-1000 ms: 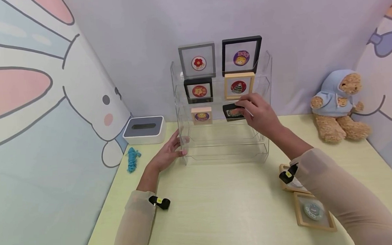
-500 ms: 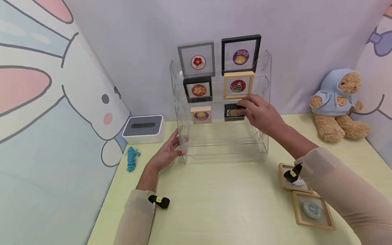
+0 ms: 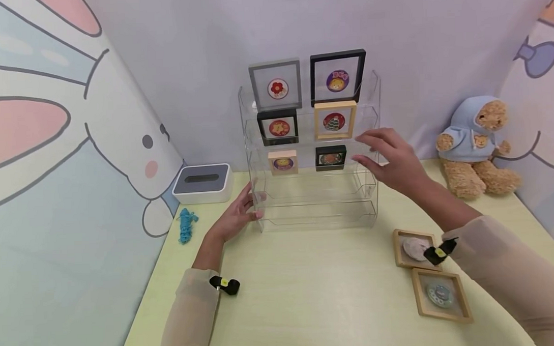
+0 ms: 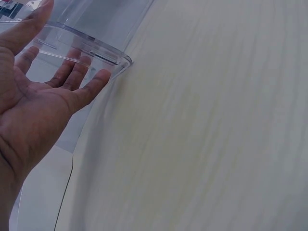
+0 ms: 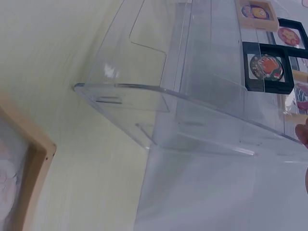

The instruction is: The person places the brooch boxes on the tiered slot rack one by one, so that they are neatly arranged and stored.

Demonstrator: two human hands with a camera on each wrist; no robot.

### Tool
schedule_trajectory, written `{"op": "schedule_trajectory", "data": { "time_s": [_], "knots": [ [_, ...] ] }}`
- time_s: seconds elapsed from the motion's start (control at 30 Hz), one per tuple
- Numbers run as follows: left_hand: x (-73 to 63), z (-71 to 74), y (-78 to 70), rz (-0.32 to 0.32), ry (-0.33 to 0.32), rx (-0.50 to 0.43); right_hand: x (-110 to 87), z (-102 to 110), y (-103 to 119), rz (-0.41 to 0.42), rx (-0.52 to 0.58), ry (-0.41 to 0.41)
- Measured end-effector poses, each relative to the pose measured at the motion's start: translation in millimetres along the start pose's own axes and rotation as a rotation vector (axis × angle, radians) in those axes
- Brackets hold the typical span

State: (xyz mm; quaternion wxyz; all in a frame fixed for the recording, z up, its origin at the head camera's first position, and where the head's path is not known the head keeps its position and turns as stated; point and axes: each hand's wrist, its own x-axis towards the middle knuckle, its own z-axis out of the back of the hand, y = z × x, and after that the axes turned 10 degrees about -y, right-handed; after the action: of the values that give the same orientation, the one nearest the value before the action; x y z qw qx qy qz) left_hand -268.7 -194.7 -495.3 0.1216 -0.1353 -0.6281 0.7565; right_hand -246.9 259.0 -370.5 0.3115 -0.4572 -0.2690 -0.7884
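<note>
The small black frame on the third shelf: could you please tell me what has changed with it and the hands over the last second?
The right hand let go of the small black frame, now upright on the clear rack, and drew back rightward, fingers open. The left hand stayed against the rack's left side.

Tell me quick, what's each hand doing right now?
Left hand: open, straight fingers resting against the clear display stand.
Right hand: open, holding nothing, hovering just right of the small black frame.
</note>
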Motion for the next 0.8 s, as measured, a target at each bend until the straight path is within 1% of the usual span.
{"op": "schedule_trajectory", "data": {
  "time_s": [0.1, 0.2, 0.3, 0.33, 0.4, 0.43, 0.5, 0.63, 0.8],
  "knots": [
    [-0.6, -0.6, -0.3, 0.013, 0.002, -0.015, -9.7, 19, -5, -0.052, 0.011, -0.045],
    [-0.9, -0.5, 0.3, 0.018, 0.004, -0.023, -22.9, 39, -14, -0.093, -0.023, -0.038],
    [-1.2, 0.0, 1.2, 0.017, 0.003, -0.021, -41.1, 57, -22, -0.167, -0.043, -0.002],
    [-1.4, 0.2, 1.5, 0.017, 0.004, -0.023, -48.0, 63, -25, -0.204, -0.041, 0.030],
    [-1.6, 0.5, 1.9, 0.010, 0.011, -0.027, -63.2, 73, -29, -0.302, -0.035, 0.092],
    [-1.4, 0.7, 2.4, 0.005, 0.015, -0.028, -70.7, 78, -32, -0.355, -0.029, 0.134],
    [-1.1, 1.0, 2.8, -0.006, 0.023, -0.034, -86.7, 88, -35, -0.490, -0.012, 0.226],
    [-0.5, 0.9, 3.1, -0.025, 0.036, -0.059, -119.3, 105, -44, -0.687, -0.004, 0.398],
    [0.1, 0.4, 3.3, -0.035, 0.047, -0.097, -154.6, 118, -48, -0.838, -0.012, 0.573]
  ]
}}
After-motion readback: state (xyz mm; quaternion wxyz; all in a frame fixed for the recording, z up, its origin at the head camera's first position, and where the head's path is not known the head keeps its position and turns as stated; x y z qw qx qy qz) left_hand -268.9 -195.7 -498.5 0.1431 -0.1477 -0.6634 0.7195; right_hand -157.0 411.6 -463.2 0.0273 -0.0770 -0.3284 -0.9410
